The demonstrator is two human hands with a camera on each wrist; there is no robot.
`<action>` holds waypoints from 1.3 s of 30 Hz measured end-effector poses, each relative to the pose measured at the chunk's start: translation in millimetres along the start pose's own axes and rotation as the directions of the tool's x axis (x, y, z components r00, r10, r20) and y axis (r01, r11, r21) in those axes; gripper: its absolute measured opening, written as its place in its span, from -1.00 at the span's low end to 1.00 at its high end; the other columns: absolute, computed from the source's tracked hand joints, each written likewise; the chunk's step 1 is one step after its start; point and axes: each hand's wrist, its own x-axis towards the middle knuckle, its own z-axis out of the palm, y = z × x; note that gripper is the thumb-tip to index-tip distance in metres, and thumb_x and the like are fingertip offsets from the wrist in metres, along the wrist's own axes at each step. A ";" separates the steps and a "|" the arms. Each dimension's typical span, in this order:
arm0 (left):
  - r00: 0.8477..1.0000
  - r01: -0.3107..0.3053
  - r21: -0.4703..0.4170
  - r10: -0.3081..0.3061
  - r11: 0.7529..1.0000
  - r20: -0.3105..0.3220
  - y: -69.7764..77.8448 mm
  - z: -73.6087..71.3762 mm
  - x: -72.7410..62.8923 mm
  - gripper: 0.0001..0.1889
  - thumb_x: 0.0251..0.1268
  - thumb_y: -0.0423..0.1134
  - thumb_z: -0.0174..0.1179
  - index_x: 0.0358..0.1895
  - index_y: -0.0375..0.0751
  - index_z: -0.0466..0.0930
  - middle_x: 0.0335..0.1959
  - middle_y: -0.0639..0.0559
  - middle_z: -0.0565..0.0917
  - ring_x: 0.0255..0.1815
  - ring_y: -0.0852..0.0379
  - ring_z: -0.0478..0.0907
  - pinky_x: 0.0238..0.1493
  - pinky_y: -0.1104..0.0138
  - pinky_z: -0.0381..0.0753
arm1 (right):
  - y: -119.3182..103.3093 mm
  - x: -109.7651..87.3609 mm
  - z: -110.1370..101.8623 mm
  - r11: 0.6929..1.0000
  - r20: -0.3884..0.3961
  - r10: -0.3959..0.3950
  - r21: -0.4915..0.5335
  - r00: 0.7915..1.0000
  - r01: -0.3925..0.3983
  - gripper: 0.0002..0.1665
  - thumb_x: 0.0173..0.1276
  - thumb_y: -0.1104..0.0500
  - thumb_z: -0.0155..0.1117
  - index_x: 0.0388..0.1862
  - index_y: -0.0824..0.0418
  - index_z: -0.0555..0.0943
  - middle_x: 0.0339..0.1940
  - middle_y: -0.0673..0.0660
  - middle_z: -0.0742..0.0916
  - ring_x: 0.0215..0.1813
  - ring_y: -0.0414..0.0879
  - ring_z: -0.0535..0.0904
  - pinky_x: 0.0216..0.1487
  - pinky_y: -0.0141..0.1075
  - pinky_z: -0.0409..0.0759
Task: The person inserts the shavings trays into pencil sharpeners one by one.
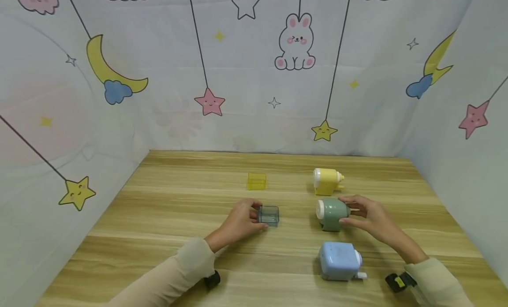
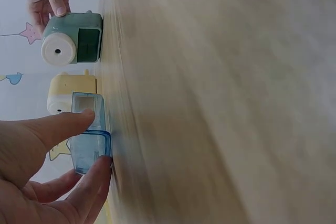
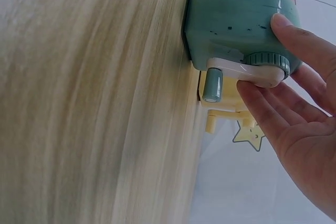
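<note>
My left hand (image 1: 242,221) pinches a clear bluish shavings drawer (image 1: 269,215) between thumb and fingers, low at the table surface. In the left wrist view the drawer (image 2: 89,150) shows two see-through sections. To the right, a green crank pencil sharpener (image 1: 332,213) stands on the table, its white round front facing left. My right hand (image 1: 367,216) grips it from the crank side, thumb on its body. In the right wrist view the sharpener's crank handle (image 3: 213,85) points away from the fingers. A dark rectangular opening (image 2: 88,44) shows low on its front.
A yellow pencil sharpener (image 1: 326,181) stands behind the green one, and a blue pencil sharpener (image 1: 339,260) in front of it. Toward the back middle lies a yellow see-through drawer (image 1: 257,181). Printed curtains (image 1: 246,69) enclose the wooden table (image 1: 178,179) at the back and sides.
</note>
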 end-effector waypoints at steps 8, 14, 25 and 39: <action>1.000 0.000 -0.010 0.000 1.000 0.014 5.3 7.6 4.0 -0.41 0.08 -0.33 0.52 0.16 -0.46 0.48 -0.02 -0.23 0.55 -0.14 -0.01 0.63 -0.25 0.38 0.68 | 0.1 0.1 3.2 1.000 -0.014 -0.025 0.012 1.000 0.025 -0.37 0.16 0.38 0.50 0.22 0.46 0.53 0.13 0.36 0.66 0.05 -0.03 0.66 0.03 -0.42 0.63; 1.000 0.000 -0.008 0.000 1.000 0.024 10.2 11.6 8.1 -0.39 0.06 -0.32 0.54 0.16 -0.47 0.48 -0.03 -0.21 0.55 -0.15 0.01 0.62 -0.25 0.39 0.68 | -1.0 0.6 4.4 0.999 -0.030 -0.029 0.021 0.999 0.030 -0.37 0.14 0.40 0.51 0.21 0.48 0.53 0.13 0.38 0.65 0.05 -0.04 0.66 0.03 -0.45 0.61; 0.999 -0.001 -0.009 0.002 1.000 0.042 19.2 23.0 12.2 -0.39 0.06 -0.31 0.54 0.15 -0.46 0.49 -0.06 -0.19 0.57 -0.16 0.03 0.61 -0.25 0.39 0.67 | -2.9 -0.9 4.7 0.999 -0.026 -0.038 0.037 0.999 0.039 -0.37 0.15 0.41 0.50 0.22 0.47 0.53 0.14 0.39 0.65 0.05 -0.10 0.66 0.03 -0.44 0.61; 0.998 0.000 -0.027 0.001 1.000 0.061 25.5 39.8 19.6 -0.39 0.05 -0.32 0.54 0.16 -0.44 0.49 -0.06 -0.16 0.56 -0.15 0.03 0.61 -0.24 0.42 0.66 | -2.6 -5.0 4.3 0.998 -0.026 -0.010 0.056 1.000 0.011 -0.36 0.15 0.41 0.49 0.23 0.48 0.51 0.15 0.39 0.64 0.05 -0.16 0.64 0.04 -0.46 0.61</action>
